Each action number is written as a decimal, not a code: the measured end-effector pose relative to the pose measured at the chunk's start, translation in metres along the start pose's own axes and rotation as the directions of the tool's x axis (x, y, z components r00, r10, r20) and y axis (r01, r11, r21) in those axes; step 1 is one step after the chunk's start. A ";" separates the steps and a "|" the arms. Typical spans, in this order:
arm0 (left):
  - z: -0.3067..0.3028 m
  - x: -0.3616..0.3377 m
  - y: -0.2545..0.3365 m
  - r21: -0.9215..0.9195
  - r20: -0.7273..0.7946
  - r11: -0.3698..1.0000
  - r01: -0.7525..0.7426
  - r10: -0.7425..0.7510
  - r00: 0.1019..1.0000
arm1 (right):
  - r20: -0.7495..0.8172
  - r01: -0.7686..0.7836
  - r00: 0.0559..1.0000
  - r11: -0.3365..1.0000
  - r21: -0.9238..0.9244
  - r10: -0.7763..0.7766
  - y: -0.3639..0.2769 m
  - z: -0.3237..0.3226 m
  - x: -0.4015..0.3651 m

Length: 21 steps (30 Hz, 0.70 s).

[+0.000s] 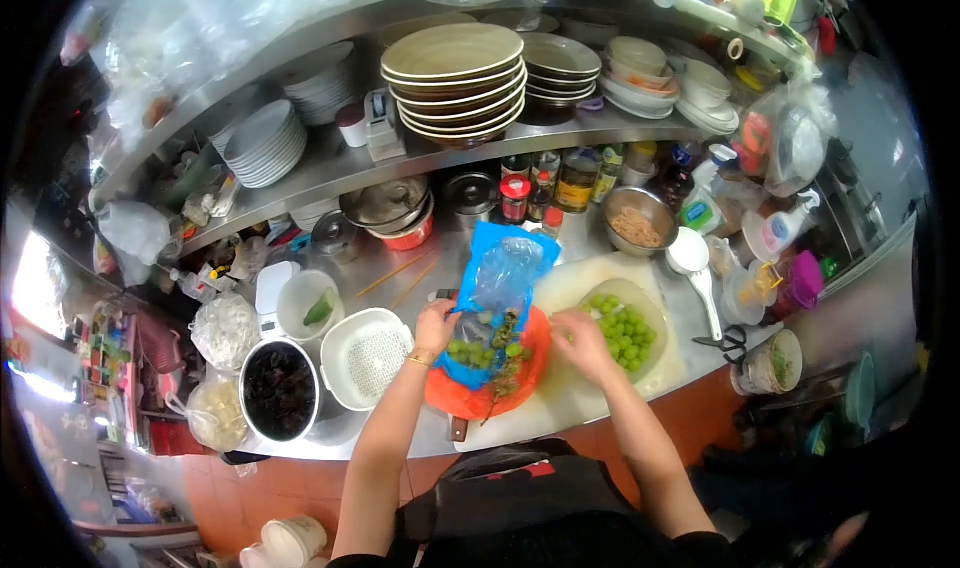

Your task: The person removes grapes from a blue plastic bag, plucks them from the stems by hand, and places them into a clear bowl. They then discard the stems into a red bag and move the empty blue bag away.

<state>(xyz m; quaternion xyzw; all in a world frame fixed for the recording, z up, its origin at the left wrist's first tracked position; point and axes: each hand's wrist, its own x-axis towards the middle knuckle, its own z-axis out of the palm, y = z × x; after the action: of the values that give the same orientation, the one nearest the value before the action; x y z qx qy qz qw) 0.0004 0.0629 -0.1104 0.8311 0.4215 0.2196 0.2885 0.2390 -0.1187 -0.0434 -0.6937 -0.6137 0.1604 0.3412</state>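
My left hand pinches the left edge of a blue plastic bag with a clear front. Green grapes and bare brownish stems show at the bag's lower end. Beneath it lies an orange-red plastic bag on the counter. Between the blue bag and a pale green bowl, my right hand hovers with loosely bent, parted fingers and no visible object in them. Loose green grapes fill much of that bowl, which rests on a whitish cutting board.
Left of the bags stand a white strainer basket and a pot of dark pieces. To the right are a white ladle, black scissors and a metal bowl of meat-like food. Stacked plates line the shelf above.
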 end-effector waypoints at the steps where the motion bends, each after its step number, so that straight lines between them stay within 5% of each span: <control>1: -0.015 -0.005 0.018 -0.070 0.035 0.993 0.094 -0.092 0.995 | 0.007 -0.005 1.000 1.000 0.012 0.005 -0.004 0.002 0.009; 5: -0.028 -0.013 0.022 -0.484 0.134 0.841 0.242 -0.202 0.970 | 0.150 -0.003 0.989 0.996 0.087 -0.010 -0.020 0.013 0.037; 12: -0.078 -0.035 0.063 -0.750 0.135 0.626 0.215 -0.174 0.976 | 0.355 -0.091 0.931 0.996 -0.012 0.089 -0.022 0.049 0.029; 15: -0.087 -0.037 0.068 -0.830 0.128 0.520 0.203 -0.176 0.976 | 0.252 -0.041 0.967 0.998 0.045 0.028 -0.033 0.054 0.020; 18: -0.092 -0.036 0.071 -0.865 0.130 0.464 0.190 -0.158 0.979 | 0.279 -0.166 0.952 0.978 0.124 0.126 -0.046 0.047 0.029; 21: -0.099 -0.035 0.081 -0.875 0.158 0.435 0.211 -0.155 0.975 | 0.083 -0.147 0.988 0.958 0.247 0.130 -0.049 0.051 0.033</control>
<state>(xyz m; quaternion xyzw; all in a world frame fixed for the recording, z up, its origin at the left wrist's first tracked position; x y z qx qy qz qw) -0.0322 0.0241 0.0121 0.5140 0.3246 0.3516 0.7119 0.1763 -0.0721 -0.0402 -0.6801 -0.5491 0.2834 0.3944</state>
